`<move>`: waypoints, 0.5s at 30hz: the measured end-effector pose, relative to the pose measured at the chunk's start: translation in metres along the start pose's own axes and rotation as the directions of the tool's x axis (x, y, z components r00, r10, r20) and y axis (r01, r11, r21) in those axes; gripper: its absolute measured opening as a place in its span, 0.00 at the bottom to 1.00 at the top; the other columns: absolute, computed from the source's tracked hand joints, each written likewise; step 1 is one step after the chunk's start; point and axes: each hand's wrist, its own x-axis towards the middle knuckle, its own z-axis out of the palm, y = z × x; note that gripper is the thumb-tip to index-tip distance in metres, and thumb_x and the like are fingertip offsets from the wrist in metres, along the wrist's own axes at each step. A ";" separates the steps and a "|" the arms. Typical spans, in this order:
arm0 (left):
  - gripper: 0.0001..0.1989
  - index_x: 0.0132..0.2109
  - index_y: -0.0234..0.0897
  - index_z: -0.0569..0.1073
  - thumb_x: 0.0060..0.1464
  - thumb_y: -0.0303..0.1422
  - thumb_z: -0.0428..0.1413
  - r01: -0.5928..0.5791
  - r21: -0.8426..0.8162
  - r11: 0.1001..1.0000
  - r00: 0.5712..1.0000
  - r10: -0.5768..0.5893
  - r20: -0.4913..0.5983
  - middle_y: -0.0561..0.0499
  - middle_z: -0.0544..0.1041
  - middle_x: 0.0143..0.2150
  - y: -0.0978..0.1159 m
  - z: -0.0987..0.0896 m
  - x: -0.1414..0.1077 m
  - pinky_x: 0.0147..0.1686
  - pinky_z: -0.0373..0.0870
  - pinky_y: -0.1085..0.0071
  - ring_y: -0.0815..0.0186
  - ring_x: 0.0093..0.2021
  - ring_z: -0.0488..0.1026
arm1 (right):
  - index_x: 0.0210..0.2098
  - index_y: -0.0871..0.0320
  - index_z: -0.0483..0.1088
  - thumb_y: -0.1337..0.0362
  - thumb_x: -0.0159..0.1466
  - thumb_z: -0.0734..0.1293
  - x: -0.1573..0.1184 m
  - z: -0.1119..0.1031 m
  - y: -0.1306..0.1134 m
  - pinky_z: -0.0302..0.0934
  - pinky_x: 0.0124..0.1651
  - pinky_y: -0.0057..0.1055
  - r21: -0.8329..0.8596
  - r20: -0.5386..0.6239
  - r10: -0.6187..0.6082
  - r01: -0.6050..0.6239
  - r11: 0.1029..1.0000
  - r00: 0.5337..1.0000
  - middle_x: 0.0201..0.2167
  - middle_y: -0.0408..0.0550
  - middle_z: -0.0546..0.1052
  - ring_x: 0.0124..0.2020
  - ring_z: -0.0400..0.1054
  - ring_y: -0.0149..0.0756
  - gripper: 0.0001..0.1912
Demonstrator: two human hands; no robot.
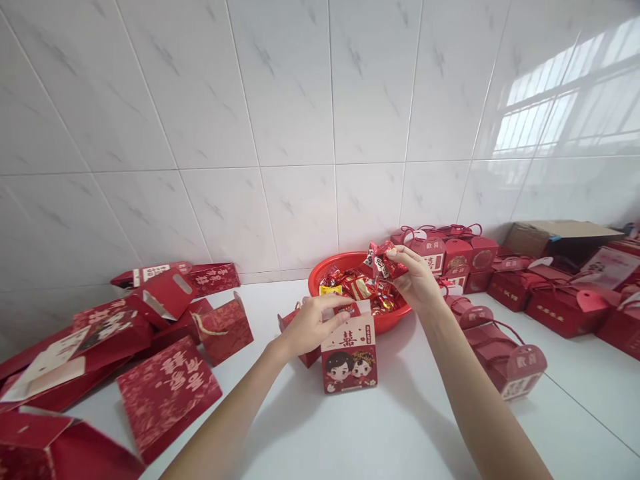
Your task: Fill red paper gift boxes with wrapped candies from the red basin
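The person's right hand is up over the far side of the white tabletop, thumb and fingers pinching a small cluster of shiny red wrapped sweets with white and black printing. Those sweets are just above a round red plastic basket, which sits near the marbled white tile wall and holds more bright wrappers, a yellow packet among them. Right in front of the basket stands an upright red and cream paper gift box, its face printed with two cartoon figures and a large red character. The left hand is at that box's top, fingers bent over the upper edge and thumb lower down; from here I can't tell whether it grips the card or something red beneath the fingertips. Another red paper box shows partly behind that hand. Over on the person's left, red folded cartons lie in a loose, overlapping heap. To the right, closed red boxes with cord handles stand in groups, some against the wall, with an open brown cardboard carton behind them.
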 end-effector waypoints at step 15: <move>0.09 0.41 0.40 0.79 0.56 0.39 0.62 -0.056 -0.129 0.990 0.996 0.064 0.063 0.47 0.79 0.48 -0.007 -0.001 0.004 0.54 0.73 0.61 0.58 0.52 0.75 | 0.29 0.56 0.70 0.60 0.46 0.79 -0.005 0.004 -0.003 0.63 0.29 0.25 -0.104 0.089 -0.007 0.016 0.994 0.996 0.28 0.40 0.75 0.29 0.68 0.30 0.16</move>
